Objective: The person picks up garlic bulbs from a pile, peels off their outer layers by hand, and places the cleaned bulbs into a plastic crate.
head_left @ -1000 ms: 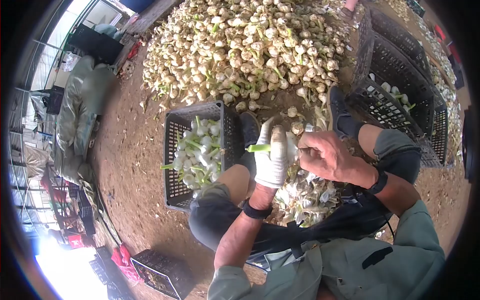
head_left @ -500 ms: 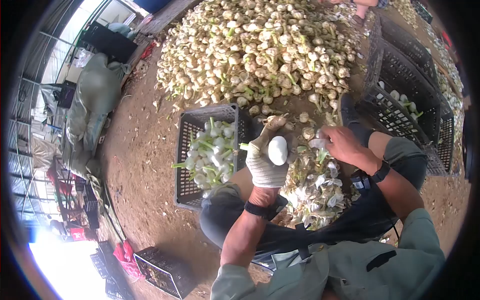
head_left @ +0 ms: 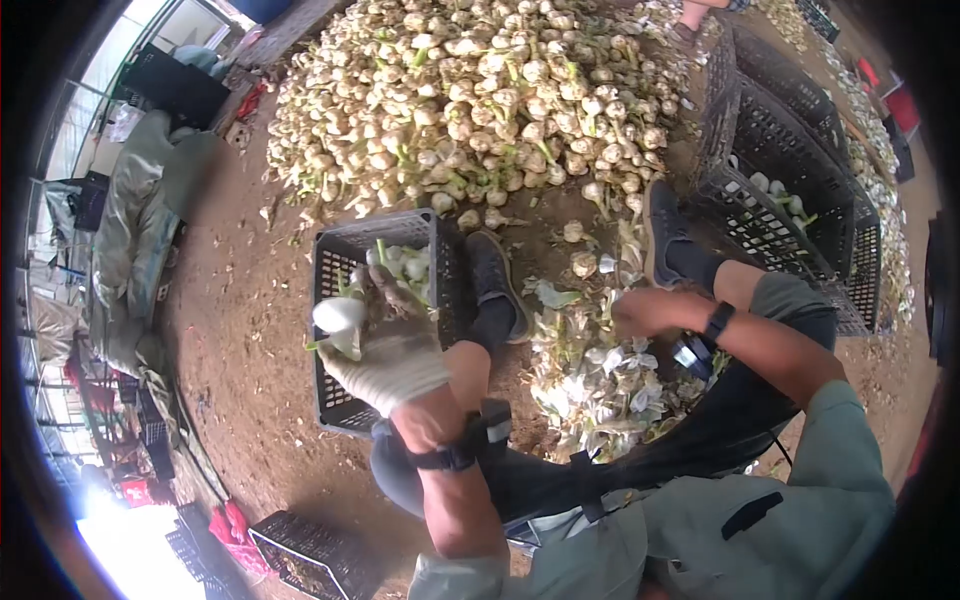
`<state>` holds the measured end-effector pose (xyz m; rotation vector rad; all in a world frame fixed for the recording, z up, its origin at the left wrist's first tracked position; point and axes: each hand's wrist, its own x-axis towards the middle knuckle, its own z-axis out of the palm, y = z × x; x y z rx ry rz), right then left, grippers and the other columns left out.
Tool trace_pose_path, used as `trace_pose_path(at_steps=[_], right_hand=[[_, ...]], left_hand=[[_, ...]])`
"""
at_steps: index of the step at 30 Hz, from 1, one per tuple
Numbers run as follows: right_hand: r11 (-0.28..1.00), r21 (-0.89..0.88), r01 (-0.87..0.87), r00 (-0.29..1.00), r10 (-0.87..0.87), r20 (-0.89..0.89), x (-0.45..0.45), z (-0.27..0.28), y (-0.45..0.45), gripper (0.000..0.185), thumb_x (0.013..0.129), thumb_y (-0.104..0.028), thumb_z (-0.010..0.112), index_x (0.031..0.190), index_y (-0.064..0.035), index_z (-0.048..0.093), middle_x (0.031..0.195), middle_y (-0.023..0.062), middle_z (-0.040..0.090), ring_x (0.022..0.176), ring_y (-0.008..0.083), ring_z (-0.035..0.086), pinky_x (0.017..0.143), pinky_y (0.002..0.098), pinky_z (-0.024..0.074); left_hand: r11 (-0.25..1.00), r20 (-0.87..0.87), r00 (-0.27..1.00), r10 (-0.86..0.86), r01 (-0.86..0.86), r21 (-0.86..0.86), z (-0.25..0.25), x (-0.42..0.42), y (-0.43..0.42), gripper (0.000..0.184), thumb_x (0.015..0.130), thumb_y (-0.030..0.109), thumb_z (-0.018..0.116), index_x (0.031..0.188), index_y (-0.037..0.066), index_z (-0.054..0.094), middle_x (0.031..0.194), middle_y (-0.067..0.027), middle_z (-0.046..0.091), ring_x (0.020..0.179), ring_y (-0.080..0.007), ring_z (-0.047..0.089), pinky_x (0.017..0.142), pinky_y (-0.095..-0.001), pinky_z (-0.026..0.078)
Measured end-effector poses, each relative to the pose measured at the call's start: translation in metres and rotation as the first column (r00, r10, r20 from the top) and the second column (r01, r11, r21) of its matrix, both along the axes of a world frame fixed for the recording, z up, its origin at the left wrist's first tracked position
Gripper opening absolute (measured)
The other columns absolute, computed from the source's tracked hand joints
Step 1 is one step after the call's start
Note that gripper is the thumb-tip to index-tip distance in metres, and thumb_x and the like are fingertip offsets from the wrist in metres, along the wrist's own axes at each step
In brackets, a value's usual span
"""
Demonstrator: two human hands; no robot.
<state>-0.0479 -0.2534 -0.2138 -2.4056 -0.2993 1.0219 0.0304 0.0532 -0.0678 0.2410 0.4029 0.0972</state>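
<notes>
And there's your gloved left hand (head_left: 388, 352), the nearer one, over the black plastic crate (head_left: 453, 268), the white garlic bulb (head_left: 338, 314) at its fingers by the crate's left edge; grasped or released, can't tell! 0.5 seconds ago, both were beyond the right edge. Your bare right hand (head_left: 655, 312) curls, contents hidden.

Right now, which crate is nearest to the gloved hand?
The crate beside the left shoe: the gloved left hand appears over it, while the other crates stand farther away.
</notes>
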Motion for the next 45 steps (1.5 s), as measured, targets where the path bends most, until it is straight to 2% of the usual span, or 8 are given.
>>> trace_pose_path(at_steps=[7, 13, 18, 22, 28, 34, 40, 45], right_hand=[[0.86, -0.044, 0.508, 0.821, -0.468, 0.327, 0.06, -0.101, -0.015, 0.047, 0.084, -0.035, 0.064, 0.11, 0.0042, 0.059, 0.094, 0.024, 0.066, 0.089, 0.0398, 0.064, 0.077, 0.0475, 0.0481], [0.894, 0.073, 0.441, 0.824, -0.436, 0.362, 0.068, -0.172, -0.009, 0.046, 0.086, -0.028, 0.062, 0.116, 0.0065, 0.057, 0.093, 0.0247, 0.066, 0.085, 0.0403, 0.064, 0.076, 0.0472, 0.0484], [0.777, 0.373, 0.507, 0.782, -0.597, 0.179, 0.065, -0.089, -0.011, 0.038, 0.085, -0.028, 0.062, 0.095, 0.009, 0.062, 0.068, 0.0171, 0.06, 0.059, 0.0243, 0.059, 0.062, 0.0436, 0.046], [0.679, 0.454, 0.577, 0.779, -0.624, -0.059, 0.053, 0.053, 0.003, 0.025, 0.087, -0.014, 0.061, 0.105, 0.0037, 0.063, 0.077, 0.004, 0.064, 0.067, 0.0073, 0.059, 0.061, 0.0256, 0.0479], [0.513, 0.773, 0.375, 0.791, -0.612, 0.022, 0.01, 0.156, 0.001, 0.032, 0.091, -0.021, 0.064, 0.112, 0.0032, 0.06, 0.087, 0.0054, 0.063, 0.067, 0.0096, 0.06, 0.059, 0.0247, 0.0498], [0.415, 0.778, 0.471, 0.634, -0.773, 0.028, -0.008, 0.165, 0.008, 0.029, 0.092, -0.028, 0.066, 0.101, -0.0004, 0.063, 0.076, 0.005, 0.064, 0.055, 0.0082, 0.057, 0.046, 0.0227, 0.0485], [0.261, 0.82, 0.509, 0.611, -0.781, -0.131, -0.001, 0.129, 0.01, 0.02, 0.092, -0.018, 0.064, 0.09, 0.0026, 0.064, 0.069, 0.0046, 0.062, 0.049, 0.0085, 0.054, 0.042, 0.0222, 0.0439], [0.413, 0.732, 0.542, 0.608, -0.794, -0.002, -0.003, 0.11, 0.003, 0.019, 0.087, -0.015, 0.059, 0.079, 0.0023, 0.063, 0.062, -0.0017, 0.055, 0.054, 0.0022, 0.045, 0.045, 0.0232, 0.0325]], left_hand=[[0.952, 0.078, 0.949, -0.305, 0.306, 0.002, 0.01, -0.018, -0.033, 0.076, 0.09, 0.064, 0.044, 0.137, 0.004, 0.044, 0.122, -0.0156, 0.059, 0.103, -0.0295, 0.06, 0.075, -0.0379, 0.051], [0.927, 0.067, 0.939, -0.336, 0.318, 0.198, -0.001, -0.014, -0.03, 0.06, 0.094, 0.054, 0.049, 0.125, 0.003, 0.057, 0.105, -0.0148, 0.066, 0.088, -0.0264, 0.064, 0.07, -0.0368, 0.054], [0.757, -0.049, 0.895, -0.443, 0.402, 0.515, -0.018, -0.018, -0.049, 0.045, 0.095, 0.036, 0.059, 0.124, 0.002, 0.055, 0.1, -0.0108, 0.065, 0.084, -0.0181, 0.064, 0.067, -0.0293, 0.053], [0.468, -0.045, 0.83, -0.557, 0.358, 0.808, -0.065, -0.017, -0.078, 0.049, 0.094, 0.018, 0.062, 0.134, -0.003, 0.046, 0.114, -0.0082, 0.061, 0.093, -0.0115, 0.059, 0.079, -0.0226, 0.049], [0.342, -0.021, 0.472, -0.881, 0.668, 0.662, -0.034, -0.032, -0.094, 0.063, 0.087, 0.019, 0.068, 0.14, -0.002, 0.04, 0.121, -0.009, 0.06, 0.103, -0.0178, 0.061, 0.082, -0.0304, 0.054], [0.231, 0.013, 0.612, -0.791, 0.279, 0.932, -0.014, -0.038, -0.116, 0.062, 0.082, 0.01, 0.077, 0.133, -0.004, 0.045, 0.115, -0.0071, 0.061, 0.099, -0.0142, 0.06, 0.088, -0.0287, 0.051], [0.271, 0.026, 0.643, -0.766, 0.286, 0.919, -0.033, -0.042, -0.121, 0.06, 0.074, 0.005, 0.082, 0.124, -0.003, 0.049, 0.114, -0.0085, 0.061, 0.099, -0.0148, 0.06, 0.087, -0.0285, 0.052], [-0.115, -0.109, 0.715, -0.691, 0.04, 0.993, -0.036, -0.052, -0.13, 0.06, 0.072, 0.017, 0.084, 0.122, 0.001, 0.053, 0.098, -0.0078, 0.067, 0.084, -0.0104, 0.062, 0.078, -0.0257, 0.053]])
